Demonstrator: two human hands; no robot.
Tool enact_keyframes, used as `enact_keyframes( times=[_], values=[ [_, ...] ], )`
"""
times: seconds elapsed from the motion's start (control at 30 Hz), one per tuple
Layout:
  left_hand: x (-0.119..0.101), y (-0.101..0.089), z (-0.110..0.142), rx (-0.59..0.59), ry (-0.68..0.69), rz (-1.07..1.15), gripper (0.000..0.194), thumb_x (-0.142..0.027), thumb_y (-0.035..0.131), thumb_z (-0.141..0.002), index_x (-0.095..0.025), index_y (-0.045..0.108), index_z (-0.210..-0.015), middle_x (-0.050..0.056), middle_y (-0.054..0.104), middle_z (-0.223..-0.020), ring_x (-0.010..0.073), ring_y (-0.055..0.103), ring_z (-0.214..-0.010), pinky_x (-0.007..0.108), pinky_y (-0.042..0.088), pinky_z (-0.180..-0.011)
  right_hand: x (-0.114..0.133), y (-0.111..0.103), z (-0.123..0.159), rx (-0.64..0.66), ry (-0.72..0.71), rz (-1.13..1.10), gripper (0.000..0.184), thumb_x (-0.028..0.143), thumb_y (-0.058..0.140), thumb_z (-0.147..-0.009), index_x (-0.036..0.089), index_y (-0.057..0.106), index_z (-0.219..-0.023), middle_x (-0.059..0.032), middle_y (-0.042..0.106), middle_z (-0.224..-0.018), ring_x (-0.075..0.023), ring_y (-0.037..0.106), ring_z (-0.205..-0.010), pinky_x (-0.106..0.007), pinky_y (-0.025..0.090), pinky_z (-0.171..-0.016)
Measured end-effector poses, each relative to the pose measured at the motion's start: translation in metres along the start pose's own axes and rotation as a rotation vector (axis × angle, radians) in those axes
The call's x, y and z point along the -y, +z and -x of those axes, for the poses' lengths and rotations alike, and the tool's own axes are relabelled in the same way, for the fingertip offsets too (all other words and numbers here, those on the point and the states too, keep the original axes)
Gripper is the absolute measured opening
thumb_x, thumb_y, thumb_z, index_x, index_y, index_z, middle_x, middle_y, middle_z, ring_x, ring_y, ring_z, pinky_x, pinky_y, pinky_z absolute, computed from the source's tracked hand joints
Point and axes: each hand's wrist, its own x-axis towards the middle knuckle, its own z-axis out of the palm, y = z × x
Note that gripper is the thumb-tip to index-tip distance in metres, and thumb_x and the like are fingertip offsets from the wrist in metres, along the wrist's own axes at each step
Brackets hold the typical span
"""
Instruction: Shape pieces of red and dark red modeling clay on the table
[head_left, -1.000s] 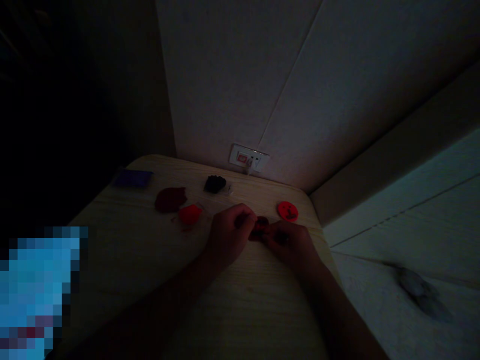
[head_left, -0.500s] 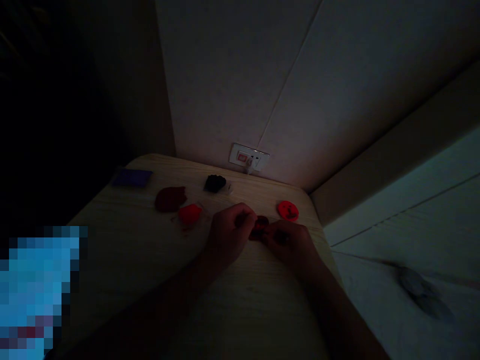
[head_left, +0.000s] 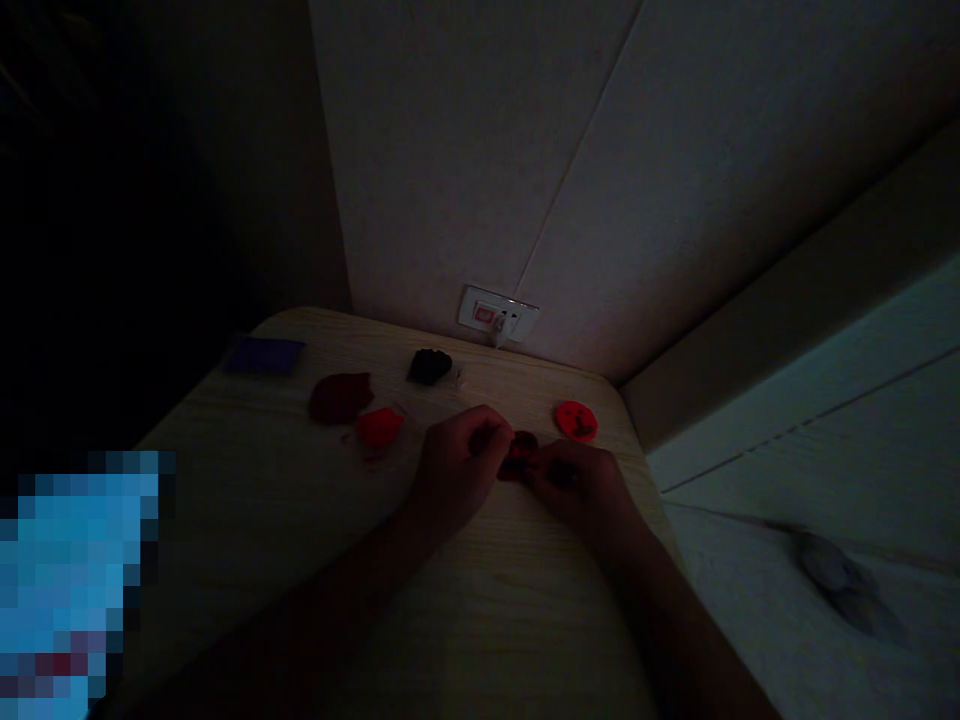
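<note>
The scene is very dark. My left hand (head_left: 459, 465) and my right hand (head_left: 577, 485) meet over a pale wooden table (head_left: 450, 620), both with fingers curled in a pinch on a small dark red piece (head_left: 519, 455) held between them just above the tabletop. What the piece is I cannot make out. A bright red disc (head_left: 576, 421) lies just beyond my right hand. A bright red lump (head_left: 379, 427) lies to the left of my left hand.
Further left lie a dark red flat piece (head_left: 339, 396) and a purple flat piece (head_left: 264, 355). A black lump (head_left: 429, 366) sits near the wall below a white socket plate (head_left: 498, 314). A pale surface (head_left: 810, 520) adjoins the table's right edge.
</note>
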Motion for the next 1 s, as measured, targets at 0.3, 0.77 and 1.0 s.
enact_keyframes(
  times=[0.3, 0.77, 1.0],
  values=[
    [-0.007, -0.004, -0.001, -0.054, 0.018, -0.030, 0.019, -0.028, 0.059, -0.086, -0.018, 0.062, -0.071, -0.003, 0.059, -0.065, 0.0132, 0.055, -0.065, 0.026, 0.040, -0.062, 0.000, 0.000, 0.001, -0.039, 0.010, 0.013, 0.013, 0.026, 0.071, -0.081, 0.016, 0.076, -0.088, -0.0033, 0.073, -0.070, -0.0149, 0.061, -0.057, -0.025, 0.045, -0.054],
    [-0.033, -0.059, -0.037, -0.529, 0.123, -0.507, 0.021, -0.022, 0.061, -0.082, -0.020, 0.068, -0.102, 0.005, 0.071, -0.098, 0.0199, 0.063, -0.084, 0.033, 0.050, -0.078, -0.005, 0.011, 0.002, -0.350, -0.001, -0.119, 0.027, 0.029, 0.059, -0.088, 0.019, 0.064, -0.064, 0.0013, 0.059, -0.055, -0.0130, 0.053, -0.051, -0.023, 0.040, -0.050],
    [-0.031, -0.059, -0.062, -0.150, 0.031, -1.246, 0.040, -0.037, 0.056, -0.093, -0.014, 0.065, -0.124, 0.019, 0.065, -0.129, 0.0379, 0.060, -0.118, 0.051, 0.048, -0.099, -0.006, 0.015, 0.001, -0.324, -0.031, -0.173, 0.028, 0.033, 0.058, -0.091, 0.016, 0.068, -0.070, 0.0000, 0.061, -0.056, -0.0128, 0.054, -0.049, -0.023, 0.040, -0.049]
  ],
)
